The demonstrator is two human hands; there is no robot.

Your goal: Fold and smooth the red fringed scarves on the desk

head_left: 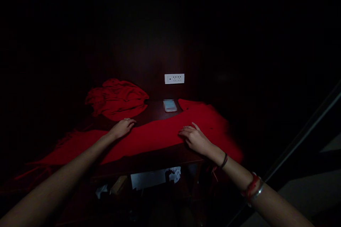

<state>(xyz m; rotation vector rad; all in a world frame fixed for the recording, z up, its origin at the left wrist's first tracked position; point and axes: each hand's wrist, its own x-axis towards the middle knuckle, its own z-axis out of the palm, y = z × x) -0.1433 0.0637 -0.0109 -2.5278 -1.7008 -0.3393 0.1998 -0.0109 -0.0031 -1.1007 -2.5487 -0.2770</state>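
Note:
A long red cloth [149, 135] lies spread across a dark tabletop, with fringe-like strands at its left end. My left hand [123, 128] is at the cloth's far edge, fingers stretched out and holding nothing. Over the right part of the cloth is my right hand [195, 138], its fingers apart, palm down. Whether its fingertips press on the fabric I cannot tell. A second red cloth [119, 97] lies bunched in a heap behind my left hand.
Against the back wall a white socket panel [174, 78] sits above a phone-like object [169, 105], blurred, on the table. Below the tabletop are a small brown box [119, 184], a pale flat sheet [148, 179] and crumpled white material [175, 174]. The surroundings are very dark.

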